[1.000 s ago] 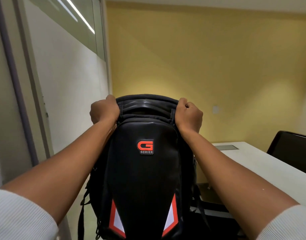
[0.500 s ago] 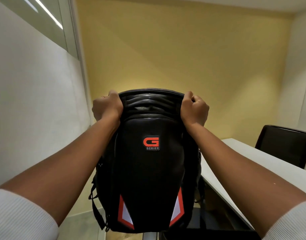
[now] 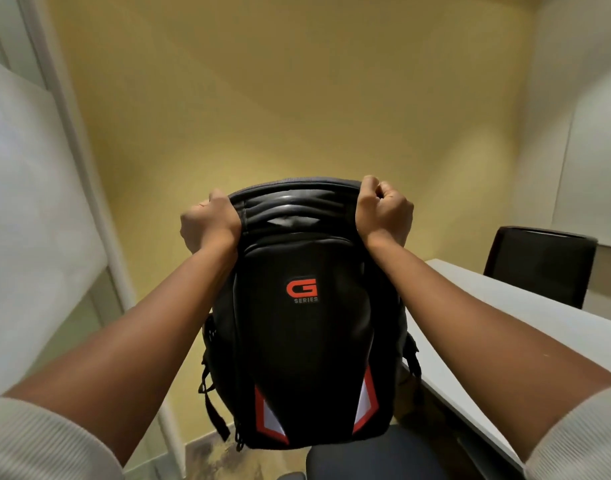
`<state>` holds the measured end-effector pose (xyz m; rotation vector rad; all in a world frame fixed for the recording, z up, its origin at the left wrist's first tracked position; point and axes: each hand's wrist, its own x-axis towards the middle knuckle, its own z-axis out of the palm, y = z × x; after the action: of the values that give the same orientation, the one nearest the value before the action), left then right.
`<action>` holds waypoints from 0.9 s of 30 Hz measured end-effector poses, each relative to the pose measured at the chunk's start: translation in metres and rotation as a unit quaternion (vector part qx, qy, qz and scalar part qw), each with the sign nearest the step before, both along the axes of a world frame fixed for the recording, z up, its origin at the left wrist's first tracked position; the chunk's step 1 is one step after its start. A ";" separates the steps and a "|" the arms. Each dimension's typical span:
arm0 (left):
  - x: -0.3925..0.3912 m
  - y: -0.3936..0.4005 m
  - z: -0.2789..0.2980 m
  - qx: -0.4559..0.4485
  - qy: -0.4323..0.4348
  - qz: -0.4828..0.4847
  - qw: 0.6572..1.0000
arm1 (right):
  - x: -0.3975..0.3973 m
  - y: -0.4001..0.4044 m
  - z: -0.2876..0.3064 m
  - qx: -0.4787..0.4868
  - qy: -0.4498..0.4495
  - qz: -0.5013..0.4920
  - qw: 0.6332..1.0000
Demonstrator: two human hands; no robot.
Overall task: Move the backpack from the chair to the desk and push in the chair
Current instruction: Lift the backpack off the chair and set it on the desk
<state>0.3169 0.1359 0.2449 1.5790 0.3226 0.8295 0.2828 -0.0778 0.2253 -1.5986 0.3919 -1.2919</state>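
A black backpack (image 3: pixel 306 341) with a red G logo and red-white reflective corners hangs upright in the air in front of me. My left hand (image 3: pixel 207 225) grips its top left edge and my right hand (image 3: pixel 383 211) grips its top right edge, both fists closed on it. Below the bag's bottom, a dark chair seat (image 3: pixel 373 457) shows at the lower middle. The white desk (image 3: pixel 498 306) stretches along the right, its near edge just right of the backpack.
A second dark chair (image 3: pixel 539 265) stands behind the desk at the right. A yellow wall (image 3: pixel 297 116) fills the back. A frosted glass partition with a white frame (image 3: pixel 72 150) runs along the left. Patterned floor (image 3: pixel 214 459) shows below.
The view has swung to the right and the backpack has risen clear of the chair seat, which now shows below it. Both hands keep the same grip.
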 end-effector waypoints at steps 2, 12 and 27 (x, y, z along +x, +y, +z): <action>0.023 -0.010 -0.005 0.004 0.008 -0.013 1.000 | 0.017 -0.008 -0.005 0.002 0.007 -0.016 1.000; 0.132 -0.058 -0.034 0.013 0.039 -0.099 0.994 | 0.084 -0.039 -0.039 0.025 0.012 -0.113 0.993; 0.240 -0.112 -0.062 0.030 0.028 -0.234 0.971 | 0.144 -0.069 -0.065 0.033 0.016 -0.218 0.975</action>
<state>0.5565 0.0239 0.1825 1.6473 -0.0393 0.4317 0.4265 -0.1465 0.1598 -1.5286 0.8333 -1.5595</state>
